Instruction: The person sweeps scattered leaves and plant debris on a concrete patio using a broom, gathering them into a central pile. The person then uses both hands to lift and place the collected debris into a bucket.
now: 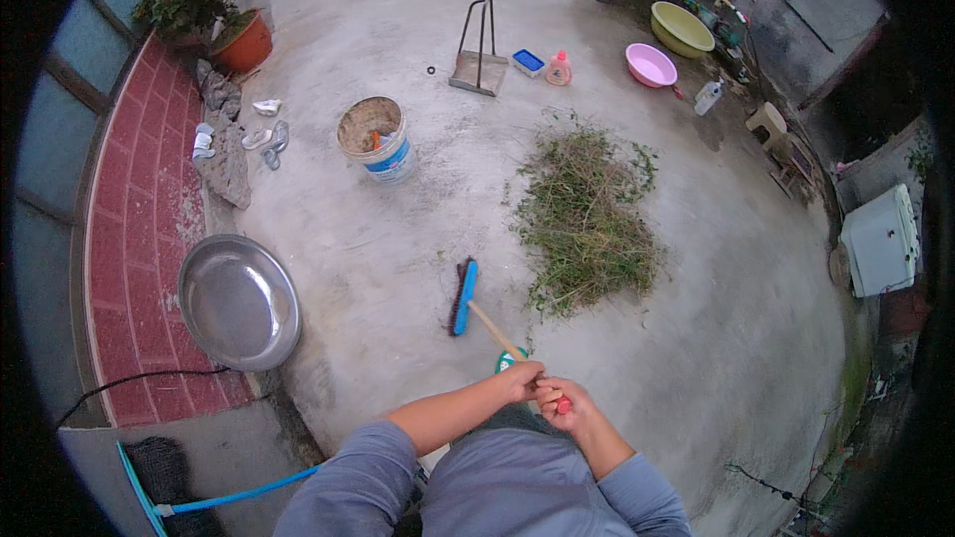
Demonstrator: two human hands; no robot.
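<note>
My left hand (524,382) and my right hand (565,403) are closed side by side around the wooden handle of a push broom (463,298). The red end of the handle pokes out of my right hand. The broom's blue head with dark bristles lies ahead and to the left of my hands, at the concrete floor. To the right of the broom head is a heap of cut green and dry plant stems (589,220). A green shoe (509,360) shows partly below the handle.
A white bucket (389,156) stands ahead, left of the heap; a metal basin (240,303) is at the left. Farther off are a long-handled dustpan (477,73), a pink detergent bottle (559,69), a pink basin (651,66) and a potted plant (246,41). A blue-handled tool (246,493) lies lower left.
</note>
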